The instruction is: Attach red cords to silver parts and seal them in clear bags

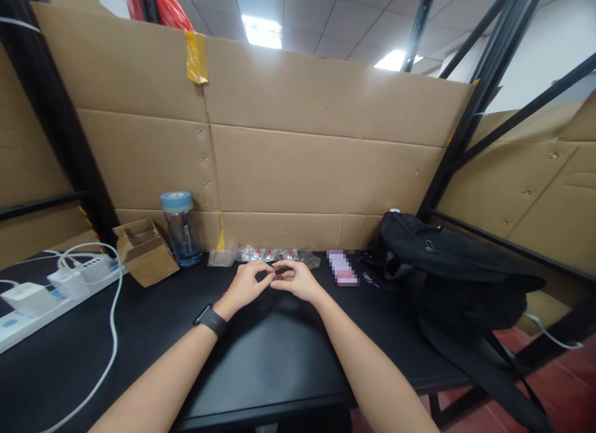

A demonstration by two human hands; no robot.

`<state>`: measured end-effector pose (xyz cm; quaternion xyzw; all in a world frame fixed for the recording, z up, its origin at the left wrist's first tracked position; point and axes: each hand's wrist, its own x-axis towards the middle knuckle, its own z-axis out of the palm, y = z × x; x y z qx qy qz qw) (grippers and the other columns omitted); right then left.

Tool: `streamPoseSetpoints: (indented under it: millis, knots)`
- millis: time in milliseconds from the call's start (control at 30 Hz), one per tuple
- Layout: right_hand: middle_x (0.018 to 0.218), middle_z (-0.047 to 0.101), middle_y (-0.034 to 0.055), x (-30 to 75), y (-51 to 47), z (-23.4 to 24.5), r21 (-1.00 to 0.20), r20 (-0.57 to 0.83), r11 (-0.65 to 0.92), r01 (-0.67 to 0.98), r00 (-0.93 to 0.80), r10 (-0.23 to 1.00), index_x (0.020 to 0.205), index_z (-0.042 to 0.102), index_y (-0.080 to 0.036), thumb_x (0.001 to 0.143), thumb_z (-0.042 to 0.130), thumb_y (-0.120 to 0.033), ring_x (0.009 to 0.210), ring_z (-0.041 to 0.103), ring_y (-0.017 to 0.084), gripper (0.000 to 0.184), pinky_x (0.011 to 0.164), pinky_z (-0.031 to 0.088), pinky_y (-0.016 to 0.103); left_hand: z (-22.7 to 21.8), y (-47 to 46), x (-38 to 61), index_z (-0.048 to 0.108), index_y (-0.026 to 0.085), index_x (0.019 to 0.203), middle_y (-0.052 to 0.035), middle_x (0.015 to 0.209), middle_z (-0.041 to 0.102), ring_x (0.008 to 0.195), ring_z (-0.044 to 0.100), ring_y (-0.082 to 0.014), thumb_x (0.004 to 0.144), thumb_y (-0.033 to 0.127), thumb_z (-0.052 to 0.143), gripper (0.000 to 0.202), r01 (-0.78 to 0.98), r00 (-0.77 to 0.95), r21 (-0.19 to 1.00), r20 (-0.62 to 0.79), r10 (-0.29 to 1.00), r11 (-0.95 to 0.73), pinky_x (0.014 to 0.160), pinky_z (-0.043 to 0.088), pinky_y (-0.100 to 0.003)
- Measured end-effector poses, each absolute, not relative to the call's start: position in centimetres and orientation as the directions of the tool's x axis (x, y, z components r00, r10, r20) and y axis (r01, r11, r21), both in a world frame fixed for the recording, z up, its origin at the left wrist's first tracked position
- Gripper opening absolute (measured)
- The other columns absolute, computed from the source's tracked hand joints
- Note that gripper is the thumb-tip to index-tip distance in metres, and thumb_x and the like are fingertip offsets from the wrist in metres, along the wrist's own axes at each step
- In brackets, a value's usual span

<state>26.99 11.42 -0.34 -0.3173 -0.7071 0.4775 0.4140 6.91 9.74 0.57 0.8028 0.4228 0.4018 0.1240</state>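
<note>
Both of my hands meet over the far middle of the black table (261, 358). My left hand (248, 285), with a black watch (211, 321) on its wrist, pinches at a small red piece (279, 276). From the other side my right hand (298, 281) has its thumb and fingers closed on the same piece. Fingers cover most of it, so its kind is not clear. Just behind the hands lies a row of clear plastic bags (267, 254) with small red bits inside.
At the left stand a water bottle (179, 231), an open cardboard box (148, 253) and a power strip (60, 305) with a white cable. A blurred-out phone-like item (342, 268) and a black bag (456, 271) lie at the right. Cardboard panels (302, 159) wall the back.
</note>
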Motion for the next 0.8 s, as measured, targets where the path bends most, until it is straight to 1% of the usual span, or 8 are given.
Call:
streamPoseSetpoints:
  millis: [100,167,267,367,467,600,700,800]
  knots:
    - [0.106,0.070,0.0056,27.1,11.5,-0.4,-0.922,0.302,0.379,0.081,-0.463,0.834,0.111,0.066,-0.020,0.062,0.088,-0.040,0.081,0.069,0.017,0.057,0.074,0.055,0.029,1.2,9.3,7.0,0.074,0.023,0.081,-0.0030,0.097,0.075,0.098,0.066,-0.0219,0.086,0.029,0.061,0.015,0.660,0.315,0.465,0.541,0.780,-0.589,0.091,0.044,-0.034]
    - [0.101,0.069,0.0041,27.4,11.5,-0.1,-0.879,0.317,0.440,0.185,-0.462,0.829,0.109,0.065,-0.020,0.063,0.088,-0.041,0.076,0.067,0.015,0.056,0.068,0.053,0.026,1.6,9.2,6.7,0.074,0.023,0.081,-0.0033,0.098,0.075,0.100,0.064,-0.0232,0.085,0.030,0.062,0.015,0.722,0.292,0.418,0.539,0.790,-0.552,0.093,0.042,-0.036]
    - [0.099,0.069,0.0033,28.5,11.5,0.7,-0.702,0.363,0.553,0.448,-0.443,0.820,0.104,0.069,-0.020,0.067,0.086,-0.036,0.074,0.064,0.014,0.044,0.071,0.050,0.027,2.1,9.5,5.6,0.075,0.024,0.081,-0.0036,0.098,0.075,0.104,0.062,-0.0246,0.083,0.032,0.063,0.014,0.783,0.295,0.350,0.520,0.802,-0.514,0.095,0.039,-0.038]
    - [0.097,0.070,0.0039,29.9,11.6,1.4,-0.534,0.326,0.543,0.648,-0.434,0.840,0.099,0.073,-0.021,0.067,0.085,-0.034,0.083,0.064,0.017,0.036,0.077,0.048,0.028,2.5,10.2,3.5,0.078,0.025,0.084,-0.0035,0.097,0.076,0.101,0.064,-0.0230,0.084,0.033,0.062,0.017,0.764,0.443,0.302,0.397,0.804,-0.570,0.095,0.041,-0.034]
    - [0.094,0.072,0.0034,31.4,11.8,1.7,-0.500,0.208,0.463,0.731,-0.418,0.884,0.098,0.075,-0.021,0.065,0.086,-0.035,0.084,0.066,0.018,0.037,0.073,0.046,0.026,2.8,11.0,1.0,0.080,0.027,0.090,-0.0025,0.097,0.077,0.095,0.067,-0.0203,0.084,0.034,0.062,0.020,0.727,0.548,0.311,0.276,0.790,-0.613,0.091,0.045,-0.029]
    - [0.093,0.074,0.0016,32.3,11.7,1.7,-0.468,0.052,0.353,0.810,-0.374,0.926,0.096,0.075,-0.023,0.058,0.089,-0.035,0.085,0.068,0.019,0.042,0.070,0.045,0.025,2.6,11.5,-1.8,0.081,0.028,0.090,-0.0021,0.097,0.077,0.091,0.070,-0.0190,0.082,0.038,0.064,0.021,0.734,0.566,0.363,0.141,0.812,-0.574,0.084,0.049,-0.024]
    - [0.097,0.075,-0.0004,32.0,11.3,1.8,-0.422,0.014,0.315,0.850,-0.341,0.940,0.097,0.074,-0.027,0.056,0.090,-0.039,0.090,0.069,0.021,0.045,0.068,0.043,0.025,2.3,11.7,-3.2,0.082,0.029,0.088,-0.0015,0.096,0.078,0.088,0.071,-0.0183,0.081,0.043,0.066,0.023,0.744,0.553,0.411,0.066,0.831,-0.528,0.083,0.050,-0.023]
    - [0.100,0.075,-0.0013,31.5,11.0,1.9,-0.400,0.022,0.311,0.862,-0.330,0.944,0.099,0.073,-0.029,0.057,0.090,-0.040,0.093,0.069,0.021,0.046,0.067,0.042,0.026,2.0,12.0,-3.9,0.082,0.031,0.087,-0.0004,0.096,0.078,0.088,0.071,-0.0182,0.080,0.046,0.066,0.023,0.748,0.552,0.418,0.039,0.833,-0.515,0.084,0.050,-0.022]
